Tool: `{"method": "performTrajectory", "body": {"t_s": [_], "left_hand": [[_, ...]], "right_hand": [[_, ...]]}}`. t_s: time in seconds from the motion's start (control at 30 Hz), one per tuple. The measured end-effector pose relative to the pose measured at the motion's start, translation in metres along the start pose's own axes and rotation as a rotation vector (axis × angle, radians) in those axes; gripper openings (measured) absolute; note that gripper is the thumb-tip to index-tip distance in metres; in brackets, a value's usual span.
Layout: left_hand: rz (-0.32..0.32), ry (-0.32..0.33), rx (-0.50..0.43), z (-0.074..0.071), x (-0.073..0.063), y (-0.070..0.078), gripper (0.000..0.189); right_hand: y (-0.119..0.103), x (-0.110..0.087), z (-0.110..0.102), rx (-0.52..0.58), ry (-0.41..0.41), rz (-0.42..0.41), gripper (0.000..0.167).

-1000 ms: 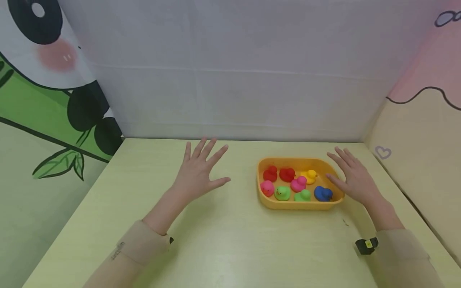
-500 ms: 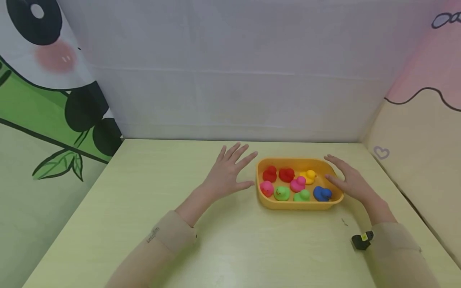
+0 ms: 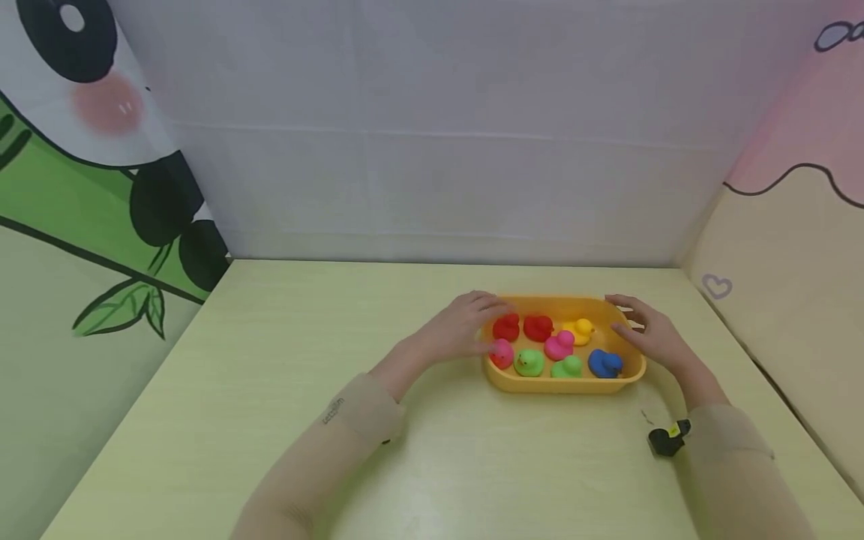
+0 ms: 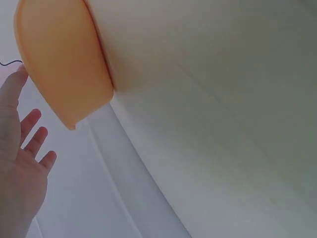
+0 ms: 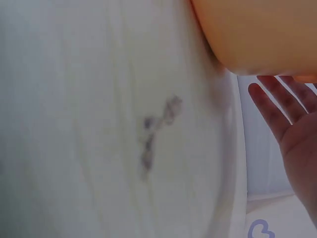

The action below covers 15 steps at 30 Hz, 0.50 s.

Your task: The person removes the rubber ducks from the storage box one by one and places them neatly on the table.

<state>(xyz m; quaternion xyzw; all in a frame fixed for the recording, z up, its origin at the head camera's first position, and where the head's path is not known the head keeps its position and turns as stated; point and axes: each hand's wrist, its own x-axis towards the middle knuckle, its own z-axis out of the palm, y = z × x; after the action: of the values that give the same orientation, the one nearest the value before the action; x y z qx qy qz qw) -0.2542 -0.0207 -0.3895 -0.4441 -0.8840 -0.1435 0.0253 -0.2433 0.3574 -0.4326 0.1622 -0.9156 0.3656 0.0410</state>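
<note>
A yellow-orange plastic tray [image 3: 567,385] holds several toy ducks: two red, among them one red duck [image 3: 538,328], a yellow duck [image 3: 581,331], two pink, among them one pink duck [image 3: 559,345], two green, among them one green duck [image 3: 529,363], and a blue duck [image 3: 605,364]. My left hand [image 3: 455,330] reaches over the tray's left rim, fingers loosely bent; in the left wrist view its thumb [image 4: 15,82] meets the rim. At the right end, my right hand [image 3: 653,341] has its fingertips by the rim. In the right wrist view its fingers [image 5: 277,106] are fairly straight, partly hidden behind the tray.
The tray stands on a pale wooden table [image 3: 324,322]. Behind rises a white cloth wall [image 3: 432,187], with printed panels on both sides. A small dark mark [image 5: 148,148] shows on the tabletop. A black device [image 3: 667,441] sits on the right wrist.
My left hand has moved right, from well beside the tray to its left rim, and its spread fingers have drawn together. My right hand has shifted slightly left, its fingers bending more.
</note>
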Motion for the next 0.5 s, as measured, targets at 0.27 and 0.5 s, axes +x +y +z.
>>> {"method": "performTrajectory", "body": {"t_s": [0.27,0.5], "left_hand": [[-0.006,-0.203,-0.128,0.001,0.021,-0.005,0.06],[-0.041,-0.261,-0.195,0.001,0.029,-0.014,0.045]], "right_hand": [[0.01,0.003,0.001,0.103,-0.05,0.018,0.047],[0.011,0.002,0.001,0.24,-0.082,0.015,0.048]]}}
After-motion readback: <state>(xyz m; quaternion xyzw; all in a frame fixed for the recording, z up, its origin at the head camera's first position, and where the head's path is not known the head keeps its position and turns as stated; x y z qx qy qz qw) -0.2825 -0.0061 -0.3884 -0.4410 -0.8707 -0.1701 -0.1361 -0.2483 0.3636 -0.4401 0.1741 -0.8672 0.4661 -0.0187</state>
